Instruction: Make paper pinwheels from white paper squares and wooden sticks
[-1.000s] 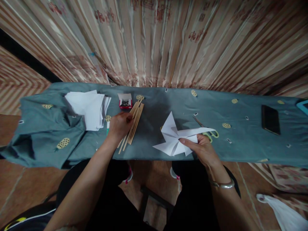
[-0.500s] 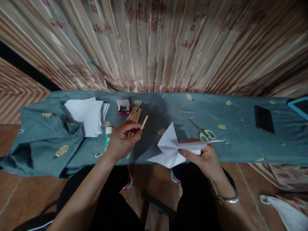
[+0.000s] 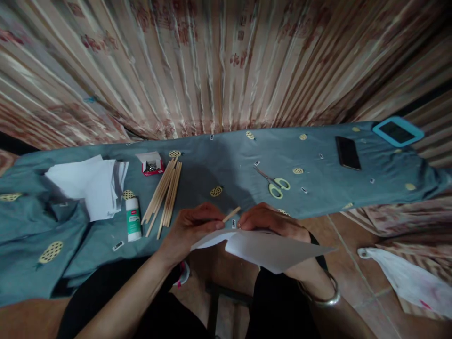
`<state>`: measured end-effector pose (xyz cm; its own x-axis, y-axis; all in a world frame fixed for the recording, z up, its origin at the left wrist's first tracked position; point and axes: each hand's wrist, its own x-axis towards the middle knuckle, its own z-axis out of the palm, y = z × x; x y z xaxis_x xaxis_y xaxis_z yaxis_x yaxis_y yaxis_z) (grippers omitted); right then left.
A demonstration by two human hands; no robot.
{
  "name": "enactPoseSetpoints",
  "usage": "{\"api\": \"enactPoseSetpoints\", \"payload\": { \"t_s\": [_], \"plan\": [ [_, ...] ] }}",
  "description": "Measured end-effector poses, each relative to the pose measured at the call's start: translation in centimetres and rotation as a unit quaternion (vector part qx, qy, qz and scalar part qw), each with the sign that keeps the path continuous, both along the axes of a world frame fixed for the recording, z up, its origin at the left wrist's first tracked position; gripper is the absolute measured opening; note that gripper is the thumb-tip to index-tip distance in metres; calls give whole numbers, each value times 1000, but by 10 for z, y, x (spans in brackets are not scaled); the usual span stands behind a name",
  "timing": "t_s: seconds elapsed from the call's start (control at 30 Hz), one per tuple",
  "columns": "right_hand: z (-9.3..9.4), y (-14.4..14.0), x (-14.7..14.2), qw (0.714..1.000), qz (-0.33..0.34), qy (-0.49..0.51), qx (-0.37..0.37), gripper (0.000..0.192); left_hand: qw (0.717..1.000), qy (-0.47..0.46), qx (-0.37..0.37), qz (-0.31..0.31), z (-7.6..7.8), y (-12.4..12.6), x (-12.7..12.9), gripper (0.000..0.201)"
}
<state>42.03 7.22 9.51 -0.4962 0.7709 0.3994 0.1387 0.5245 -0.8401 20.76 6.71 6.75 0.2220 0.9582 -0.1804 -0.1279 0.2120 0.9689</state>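
My left hand [image 3: 192, 230] is closed in a pinch on a wooden stick [image 3: 232, 214], whose end points up and to the right. The left fingers also lie at the upper edge of a white paper pinwheel [image 3: 268, 249]. My right hand [image 3: 271, 221] is shut on that pinwheel, with its fingers behind the paper near the stick's tip. A tiny shiny spot shows at the right fingertips, too small to name. The pinwheel is tilted toward me and hides part of both hands.
To the left lie white paper sheets [image 3: 102, 188], a glue stick [image 3: 133, 219], a red box of metal pins [image 3: 152, 165] and several wooden sticks [image 3: 160, 193]. Scissors [image 3: 271, 181], a black phone [image 3: 348, 153] and a blue-framed tablet [image 3: 398, 131] rest on the green cloth [image 3: 219, 165].
My left hand has brought the wooden stick rightward to the pinwheel. The right hand has turned the pinwheel toward me and moved slightly left. The view has shifted to the right.
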Motion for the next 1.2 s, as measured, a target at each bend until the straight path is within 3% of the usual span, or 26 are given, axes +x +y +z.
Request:
{"api": "enactPoseSetpoints", "payload": {
  "t_s": [0.2, 0.37, 0.73, 1.2],
  "plan": [
    [3, 0, 3, 1000, -16, 1, 2, 10, 998, -37, -31, -32, -11, -1, 3, 12],
    [4, 0, 2, 1000, -23, -1, -15, 10, 998, -43, -34, -19, -16, -1, 4, 11],
    [-1, 1, 1, 999, -42, -2, -18, 17, 1000, 5, -24, -5, 1, 0, 6, 17],
    [-1, 2, 0, 999, -35, -5, 1, 9, 999, -2, -46, -8, -7, -1, 4, 26]
  ]
}}
